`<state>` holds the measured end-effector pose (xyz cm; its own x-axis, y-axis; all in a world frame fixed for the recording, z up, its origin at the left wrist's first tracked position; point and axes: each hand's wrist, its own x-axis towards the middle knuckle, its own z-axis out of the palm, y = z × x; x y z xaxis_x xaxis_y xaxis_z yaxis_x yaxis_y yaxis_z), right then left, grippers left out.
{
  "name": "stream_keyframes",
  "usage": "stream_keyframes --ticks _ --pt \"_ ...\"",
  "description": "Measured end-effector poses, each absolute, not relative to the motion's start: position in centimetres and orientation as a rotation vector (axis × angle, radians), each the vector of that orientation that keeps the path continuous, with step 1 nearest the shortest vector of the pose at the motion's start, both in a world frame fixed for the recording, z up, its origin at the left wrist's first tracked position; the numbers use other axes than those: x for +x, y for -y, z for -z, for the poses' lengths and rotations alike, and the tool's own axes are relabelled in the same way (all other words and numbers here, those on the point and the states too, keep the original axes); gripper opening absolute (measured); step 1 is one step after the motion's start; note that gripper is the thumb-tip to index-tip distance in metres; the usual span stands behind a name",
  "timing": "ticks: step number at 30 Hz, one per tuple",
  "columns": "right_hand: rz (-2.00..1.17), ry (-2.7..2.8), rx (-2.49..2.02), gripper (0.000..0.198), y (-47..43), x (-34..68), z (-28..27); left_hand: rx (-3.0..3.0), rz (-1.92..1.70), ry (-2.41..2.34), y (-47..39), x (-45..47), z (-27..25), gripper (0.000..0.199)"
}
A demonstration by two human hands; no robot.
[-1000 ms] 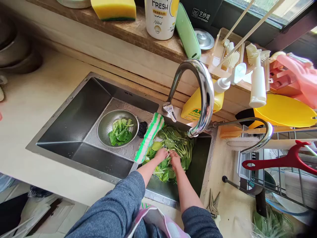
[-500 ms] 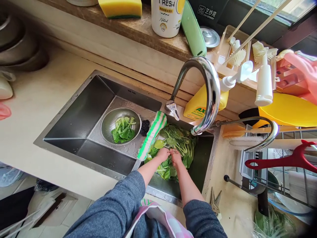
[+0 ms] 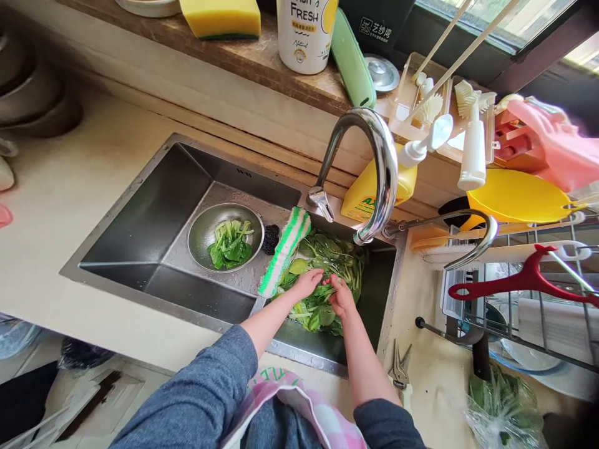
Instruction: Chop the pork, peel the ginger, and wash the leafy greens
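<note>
Steel sink (image 3: 140,206), left hand (image 3: 306,282) and right hand (image 3: 341,297) each with grip closed on leafy greens (image 3: 334,259)

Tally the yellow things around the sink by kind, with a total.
Yellow sponge: 1
Yellow detergent bottle: 1
Yellow board or plate: 1
Total: 3

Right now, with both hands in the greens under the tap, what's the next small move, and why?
Probably lift the stalk pinched between the left hand and right hand across to the steel bowl. Both hands meet on one piece atop the pile of greens in the right basin, and the bowl on the sink's ledge already holds similar leaves.
</note>
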<state>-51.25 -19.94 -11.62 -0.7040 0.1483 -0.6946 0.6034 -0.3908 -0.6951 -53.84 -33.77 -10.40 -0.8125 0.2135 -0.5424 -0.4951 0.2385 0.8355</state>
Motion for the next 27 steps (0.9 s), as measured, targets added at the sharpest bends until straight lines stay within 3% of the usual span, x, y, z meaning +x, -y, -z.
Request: stream_keyframes --ticks 5,8,13,17,21,27 --pt "2.315 -1.316 1.005 0.031 19.7 -50.7 8.1 -0.010 -1.757 -1.617 33.6 -53.2 8.5 0.040" --pt "2.384 -1.203 0.967 0.022 20.0 -50.6 6.6 0.048 -1.789 -1.596 33.6 -52.9 8.1 0.042" --pt "2.350 -1.420 0.936 0.046 21.2 -50.2 5.9 -0.200 -1.748 -1.526 33.5 -52.4 7.3 0.037" --pt "2.274 -1.722 0.981 0.047 22.4 -49.8 5.9 -0.338 -1.815 -1.300 33.4 -51.7 6.8 0.046" --pt "2.365 -1.560 0.893 0.051 22.7 -49.7 5.0 -0.181 -1.994 -1.312 33.9 -51.6 6.4 0.051" --pt "2.264 -1.543 0.864 0.042 22.8 -49.7 3.3 -0.158 -2.003 -1.475 34.1 -51.9 5.8 0.036"
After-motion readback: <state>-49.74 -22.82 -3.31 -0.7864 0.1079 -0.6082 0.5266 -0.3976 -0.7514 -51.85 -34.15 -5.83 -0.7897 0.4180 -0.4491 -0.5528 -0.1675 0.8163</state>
